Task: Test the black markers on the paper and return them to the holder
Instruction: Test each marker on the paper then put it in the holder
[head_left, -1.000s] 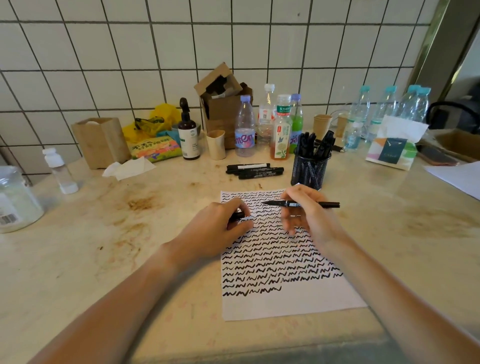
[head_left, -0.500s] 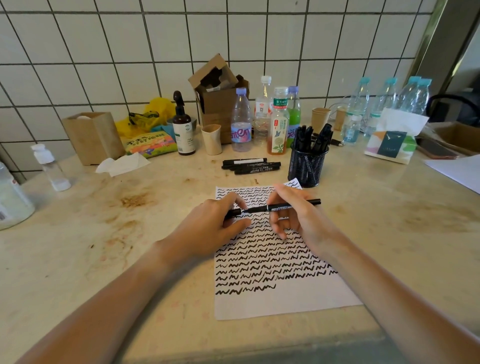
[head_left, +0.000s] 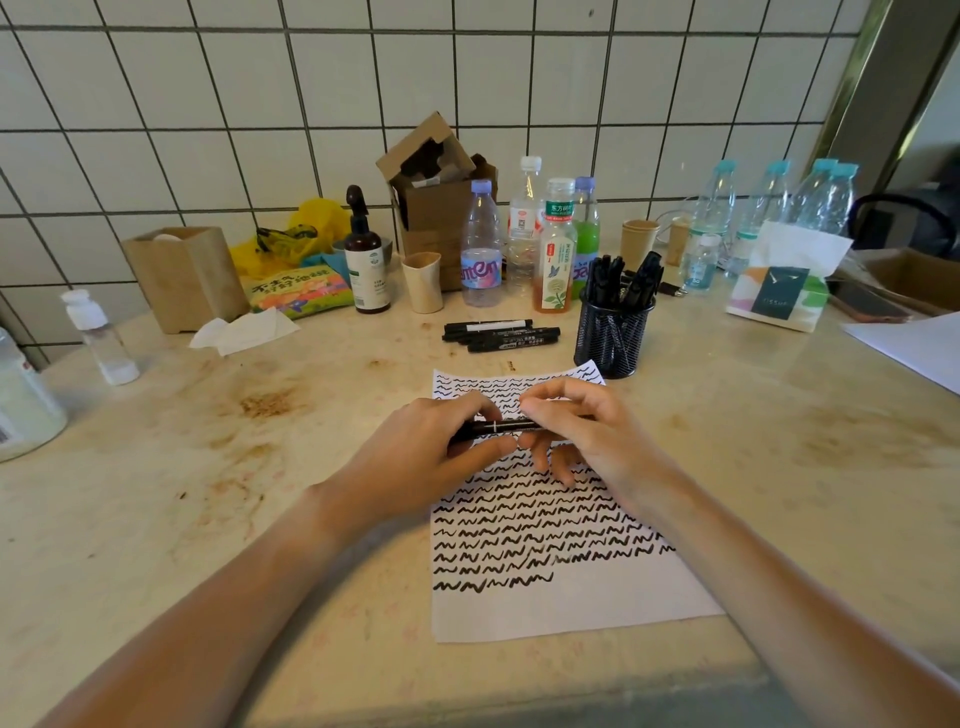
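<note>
Fingers (head_left: 480, 415) of my left hand (head_left: 426, 457) and right hand (head_left: 587, 431) pinch one black marker (head_left: 501, 427) level over scribbled paper (head_left: 550, 525); holder (head_left: 613, 338) far right.

- Two bare forearms come into view from the near edge of the desk, one from the lower left corner, one from the lower right.
- No sleeve shows on either arm up to the edge of the view; no cuff either.
- The left hand (head_left: 415, 457) wears no glove, ring, watch or band that can be seen.
- The right hand (head_left: 587, 431) is likewise bare, wrist included.
- Fingernails look short and unpainted where they show.
- The upper arms and the person's clothing lie outside the view.
</note>
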